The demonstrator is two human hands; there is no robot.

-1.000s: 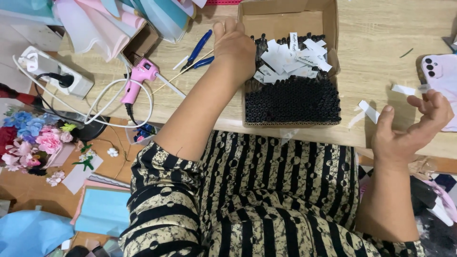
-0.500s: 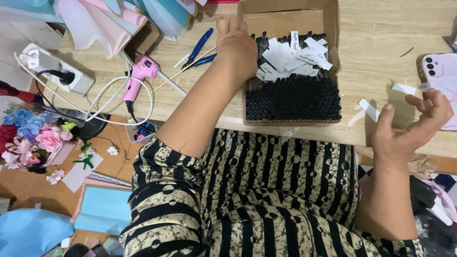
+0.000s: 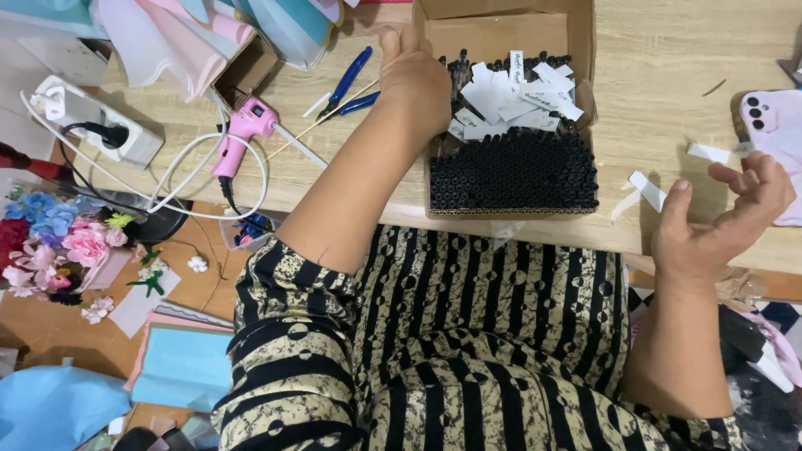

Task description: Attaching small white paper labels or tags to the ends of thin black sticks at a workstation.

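My left hand [image 3: 413,79] reaches palm down over the left wall of an open cardboard box [image 3: 585,50]. The box is packed with upright black tubes [image 3: 514,171], and white paper slips [image 3: 510,96] are heaped on top. The fingertips are hidden among the slips and tubes, so I cannot see whether they grip anything. My right hand [image 3: 718,221] hovers at the table's front right edge, palm up, with the fingers spread and curled. Two loose white slips [image 3: 647,190] lie on the table by its thumb and fingertips.
A pink glue gun [image 3: 242,134] with a white cord lies left of the box, beside blue-handled pliers [image 3: 351,83]. At far left are a white power strip [image 3: 100,125] and artificial flowers [image 3: 50,242]. Coloured paper sheets [image 3: 192,33] lie top left. A pink phone [image 3: 773,142] is at the right edge.
My left hand has edged a little further up over the box's left side. The right hand stays almost where it was, fingers still spread.
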